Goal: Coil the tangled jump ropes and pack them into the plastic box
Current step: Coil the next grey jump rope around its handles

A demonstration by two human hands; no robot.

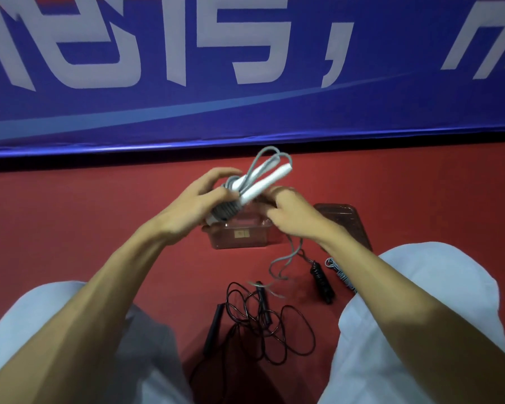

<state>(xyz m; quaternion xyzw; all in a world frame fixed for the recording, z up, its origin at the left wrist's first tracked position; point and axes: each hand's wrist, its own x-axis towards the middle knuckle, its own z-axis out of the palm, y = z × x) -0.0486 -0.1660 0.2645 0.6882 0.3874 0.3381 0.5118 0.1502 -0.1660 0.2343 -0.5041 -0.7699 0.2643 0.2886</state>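
- Grey jump rope (254, 188): held up in the air above the box, near the middle of the view. Its cord is wound round the two white handles, and loose loops stick out at the far end.
- Left hand (196, 205): we note the fingers and thumb wrapped round the wound part of the bundle, gripping it.
- Plastic box (239, 243): clear, on the red floor (70, 214) directly under the hands. The bundle and both hands cover its far rim and most of its opening, so we cannot see what is inside.
- Black jump rope (263, 319): lies tangled on the floor between the two light trouser legs, one black handle at its left edge.
- Right hand (289, 212): fingers curled at the near end of a white handle and blurred. A free length of grey cord hangs down from under the wrist to the floor. We cannot tell whether the fingers pinch anything.
- Second black rope (321, 282): thick handle on the floor, just right of the hanging grey cord.
- Lid (347, 223): flat on the floor right of the box, its near left corner hidden by the right wrist.
- Blue-grey rope (340, 272): partly hidden by the right forearm.
- Blue banner (245, 97): spans the background.
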